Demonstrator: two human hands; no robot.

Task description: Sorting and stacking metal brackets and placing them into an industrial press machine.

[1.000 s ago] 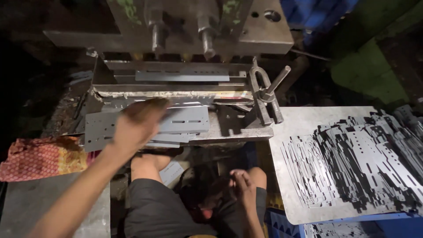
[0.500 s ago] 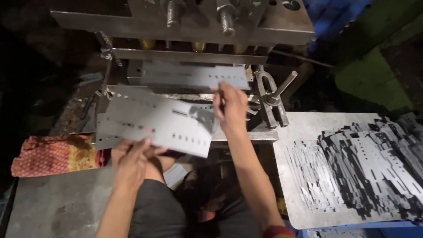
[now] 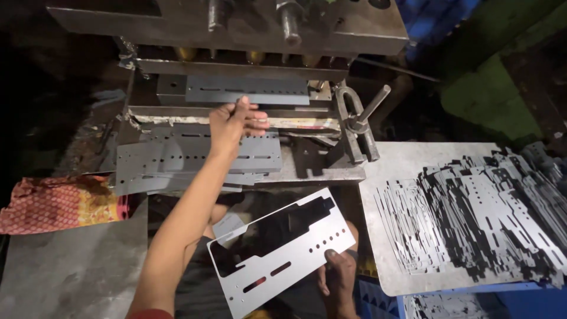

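Observation:
My left hand (image 3: 235,123) reaches forward to the front edge of the press die (image 3: 248,91), where a grey slotted plate sits. Its fingers are curled, and the hand hides whether it grips anything. Just below it lies a stack of grey punched metal sheets (image 3: 177,160) on the press bed. My right hand (image 3: 338,273) is low, near my lap. It holds a punched metal sheet (image 3: 283,254) by its lower edge. That sheet is tilted and has a large cutout, slots and small holes.
The heavy upper block of the press (image 3: 236,23) hangs over the die. A clamp with a lever (image 3: 357,127) stands to the right. A metal tray (image 3: 390,177) on the right carries several cut sheets. A red patterned cloth (image 3: 53,204) lies at left.
Both hands held the punched sheet up before the press. Now my right hand has brought it down toward my lap, and my left hand has let go and reached to the die.

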